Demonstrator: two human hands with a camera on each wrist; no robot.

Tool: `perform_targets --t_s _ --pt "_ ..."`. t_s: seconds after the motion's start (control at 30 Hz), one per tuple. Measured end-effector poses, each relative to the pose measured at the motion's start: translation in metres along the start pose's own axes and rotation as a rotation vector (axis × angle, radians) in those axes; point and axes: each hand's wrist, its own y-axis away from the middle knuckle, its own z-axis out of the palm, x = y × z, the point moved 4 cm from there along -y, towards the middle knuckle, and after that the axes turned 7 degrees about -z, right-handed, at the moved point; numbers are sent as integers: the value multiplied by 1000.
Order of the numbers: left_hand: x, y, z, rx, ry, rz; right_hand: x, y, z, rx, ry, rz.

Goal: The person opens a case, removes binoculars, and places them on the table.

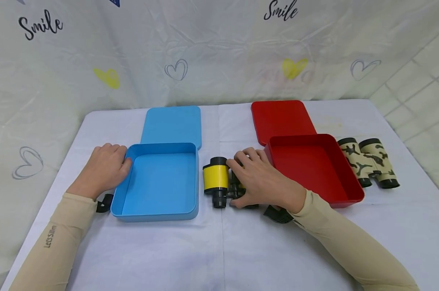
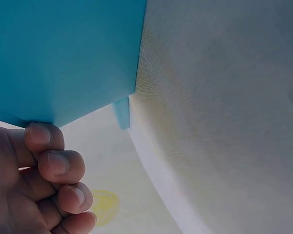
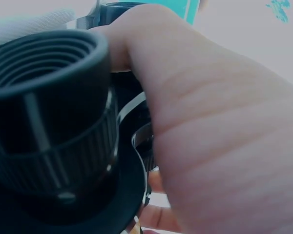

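Note:
On the left, a shallow blue box (image 1: pixel 157 182) rests on the white table. My left hand (image 1: pixel 108 167) holds it at the upper part of its left wall, thumb at the rim. In the left wrist view the curled fingers (image 2: pixel 61 163) come up to the edge of the blue wall. Between the two boxes lies a pair of yellow and black binoculars (image 1: pixel 215 178). My right hand (image 1: pixel 261 182) grips their right barrel from above, hiding most of it. One black eyepiece (image 3: pixel 49 112) fills the left of the right wrist view, beside the hand.
Behind the blue box lies a flat blue lid (image 1: pixel 172 125). A red box (image 1: pixel 310 167), right of my right hand, has a red lid (image 1: pixel 282 119) behind it. Camouflage binoculars (image 1: pixel 366 163) lie against its right side. A printed white sheet (image 1: pixel 223 44) hangs behind the table.

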Motion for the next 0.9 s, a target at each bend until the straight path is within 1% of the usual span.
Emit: perform_targets --t_s 0.2,0.37,0.47,0.57,0.7,0.83,0.9 --pt "-2 -4 4 -11 2 -14 3 -3 3 -12 0 4" --pt "-1 -8 6 -3 11 -15 8 -5 3 -36 -19 14" --pt "-2 -9 7 5 16 -22 11 -5 0 -50 -40 16" --pt "-3 -11 8 5 9 -27 16 -1 -7 -44 -55 24" --pt "-5 -11 7 -8 -33 -40 25 9 -22 16 -36 26" --pt "-8 -11 1 -42 -49 -67 41 24 -39 117 -9 15" --pt "-11 -10 -4 -41 -43 -81 51 34 -48 167 0 21"
